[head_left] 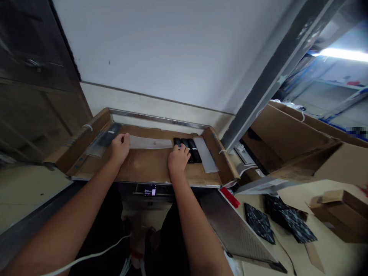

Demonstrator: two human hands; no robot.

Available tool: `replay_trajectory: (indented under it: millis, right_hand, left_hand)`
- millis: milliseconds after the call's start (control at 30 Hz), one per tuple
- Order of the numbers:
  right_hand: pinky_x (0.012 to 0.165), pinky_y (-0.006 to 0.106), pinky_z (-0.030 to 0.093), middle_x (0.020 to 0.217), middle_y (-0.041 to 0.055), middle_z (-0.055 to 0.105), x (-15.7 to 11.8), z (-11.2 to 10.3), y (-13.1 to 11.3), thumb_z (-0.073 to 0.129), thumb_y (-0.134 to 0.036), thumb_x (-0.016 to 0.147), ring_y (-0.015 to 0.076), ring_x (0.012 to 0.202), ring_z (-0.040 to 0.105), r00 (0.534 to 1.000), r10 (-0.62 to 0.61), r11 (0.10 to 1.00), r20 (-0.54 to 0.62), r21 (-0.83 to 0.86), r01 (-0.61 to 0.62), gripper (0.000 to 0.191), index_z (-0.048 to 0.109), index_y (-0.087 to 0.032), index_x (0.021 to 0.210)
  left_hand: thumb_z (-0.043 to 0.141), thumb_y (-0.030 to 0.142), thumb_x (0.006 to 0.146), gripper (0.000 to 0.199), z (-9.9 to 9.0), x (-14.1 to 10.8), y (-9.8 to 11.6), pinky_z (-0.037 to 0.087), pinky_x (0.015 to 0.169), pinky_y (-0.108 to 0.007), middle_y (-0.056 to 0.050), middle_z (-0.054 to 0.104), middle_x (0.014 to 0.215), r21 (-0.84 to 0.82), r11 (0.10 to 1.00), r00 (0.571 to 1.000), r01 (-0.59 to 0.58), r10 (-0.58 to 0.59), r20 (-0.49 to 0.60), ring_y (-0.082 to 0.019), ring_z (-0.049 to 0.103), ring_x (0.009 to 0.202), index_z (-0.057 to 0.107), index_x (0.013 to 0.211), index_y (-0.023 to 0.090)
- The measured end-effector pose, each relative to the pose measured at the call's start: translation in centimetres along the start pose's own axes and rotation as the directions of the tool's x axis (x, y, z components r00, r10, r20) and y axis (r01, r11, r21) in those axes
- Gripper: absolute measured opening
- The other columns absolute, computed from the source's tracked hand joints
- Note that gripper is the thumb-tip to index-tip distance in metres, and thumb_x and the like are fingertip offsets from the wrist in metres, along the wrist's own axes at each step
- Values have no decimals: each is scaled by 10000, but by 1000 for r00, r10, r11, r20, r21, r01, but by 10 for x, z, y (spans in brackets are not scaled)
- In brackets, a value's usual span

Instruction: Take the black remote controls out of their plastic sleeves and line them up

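A flat cardboard tray point(86, 132) sits on the work table. At its left end lies a dark remote in a clear bag point(104, 141). The left hand point(120, 147) rests just beside it, fingers curled onto the end of a long clear plastic bag point(149, 143) that stretches toward the right. The right hand point(178, 158) lies flat with its fingers on a row of black remotes point(190, 148). Beside them is a grey strip point(207, 155). Further right are cardboard boxes point(290, 134) and dark patterned panels point(260, 223).

no readable text, small lit screen point(150, 190) under tray too blurred
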State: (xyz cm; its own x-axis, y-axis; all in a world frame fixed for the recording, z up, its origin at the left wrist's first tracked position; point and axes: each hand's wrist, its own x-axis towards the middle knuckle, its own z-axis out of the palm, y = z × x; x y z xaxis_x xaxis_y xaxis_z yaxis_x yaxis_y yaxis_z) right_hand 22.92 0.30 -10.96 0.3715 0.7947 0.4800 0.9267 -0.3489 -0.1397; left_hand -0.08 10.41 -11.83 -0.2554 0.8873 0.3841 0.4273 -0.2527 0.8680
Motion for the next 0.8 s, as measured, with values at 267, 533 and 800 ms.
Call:
replay_trajectory:
  millis: [267, 533, 800]
  right_hand:
    - [1129, 610, 231, 1453, 231, 517, 34, 18, -13, 335, -174, 1001, 370, 1396, 375, 985, -136, 990, 101, -30, 140, 431, 621, -110, 1317]
    - [1100, 654, 235, 1393, 220, 570, 64, 30, -22, 325, -140, 980, 365, 1337, 447, 967, -61, 994, 246, -77, 83, 435, 690, -131, 1217]
    - [1058, 634, 297, 1331, 216, 589, 63, 29, -24, 327, -146, 989, 354, 1251, 507, 965, -4, 998, 261, -67, 22, 422, 667, -133, 1240]
  left_hand:
    - [500, 413, 898, 312, -1, -2, 7, 356, 604, -272, 7, 482, 603, -4, 1000, 1000, 12, -12, -2, -147, 433, 603, 542, 677, 197]
    - [500, 404, 905, 310, 0, -1, 7, 354, 588, -267, 11, 470, 594, -47, 998, 999, 32, -32, 2, -140, 428, 586, 545, 683, 192]
    - [503, 416, 903, 320, -1, -1, 6, 355, 586, -268, 10, 473, 599, -68, 997, 999, 37, -37, 10, -139, 426, 588, 543, 676, 194]
